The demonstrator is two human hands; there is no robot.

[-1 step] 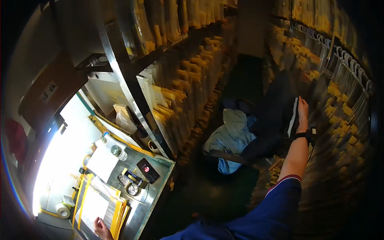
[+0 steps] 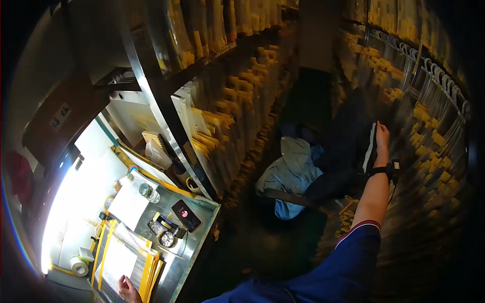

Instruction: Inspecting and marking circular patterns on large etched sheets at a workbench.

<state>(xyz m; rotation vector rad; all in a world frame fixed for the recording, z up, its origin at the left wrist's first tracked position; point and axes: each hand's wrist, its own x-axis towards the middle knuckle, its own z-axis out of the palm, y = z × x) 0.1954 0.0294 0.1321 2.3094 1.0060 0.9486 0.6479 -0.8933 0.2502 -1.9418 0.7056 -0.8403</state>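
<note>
Overall: seen from above, a person stands in a narrow, dim aisle between tall racks, arms spread wide apart.

Right hand: the right hand (image 2: 382,135) is stretched far out, fingers closed loosely round the top edge of a dark garment with a pale stripe (image 2: 367,149); the grip looks light, and how firmly it pinches cannot be told.

Right wrist: a dark wristband (image 2: 385,170) sits just behind that hand, on a bare forearm that runs back to a blue sleeve with a red and white cuff (image 2: 359,226).

Garment: it hangs just left of the right hand, touching the fingers, in front of the right-hand rack of hanging bags with yellow tags (image 2: 429,121).

Left hand: the left hand (image 2: 127,290) shows only partly at the lower edge, resting on a yellow-edged paper folder (image 2: 121,262); whether it grips or merely presses cannot be told.

Beyond the left hand: a metal cart top (image 2: 202,212) carries a black phone with a red dot on its screen (image 2: 186,215), a white sheet (image 2: 129,204), and a roll of tape (image 2: 78,266) off to the left.

Between the hands: a heap of light blue cloth (image 2: 290,174) lies on the dark floor, nearer the right arm.

Above the left hand: a left-hand shelf of upright packets (image 2: 227,101).
</note>
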